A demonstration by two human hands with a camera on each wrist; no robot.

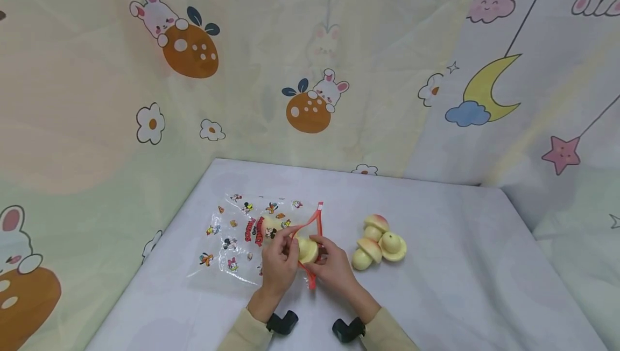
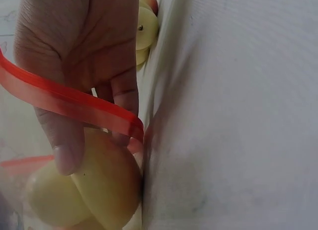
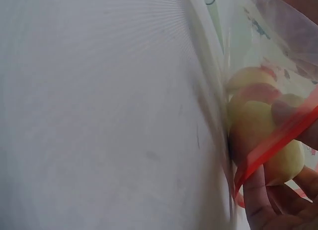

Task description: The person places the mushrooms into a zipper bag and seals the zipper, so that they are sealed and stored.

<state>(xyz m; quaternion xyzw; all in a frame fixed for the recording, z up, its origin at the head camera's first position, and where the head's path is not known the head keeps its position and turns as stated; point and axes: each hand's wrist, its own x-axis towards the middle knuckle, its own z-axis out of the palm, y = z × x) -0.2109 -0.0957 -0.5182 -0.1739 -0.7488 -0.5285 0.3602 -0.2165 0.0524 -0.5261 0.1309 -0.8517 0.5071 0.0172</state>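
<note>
A clear zip bag [image 1: 218,243] with cartoon prints lies flat, its red-edged mouth [image 1: 316,215] held apart on the right side. My left hand [image 1: 278,262] pinches the red edge near its far side. With thumb and fingers, my right hand [image 1: 334,270] grips a pale yellow, mushroom-shaped piece [image 1: 307,250] at the mouth. In the left wrist view the thumb lies on this piece [image 2: 107,180], behind the red strip [image 2: 74,101]. More yellow and pink pieces [image 3: 253,78] show through the plastic in the right wrist view.
To the right of the bag, three mushroom-shaped pieces [image 1: 378,243] with pinkish caps sit bunched together. White cloth [image 1: 460,265] covers the table, and a printed curtain [image 1: 252,71] hangs behind it. Dark wrist cameras [image 1: 283,323] are strapped over the sleeves.
</note>
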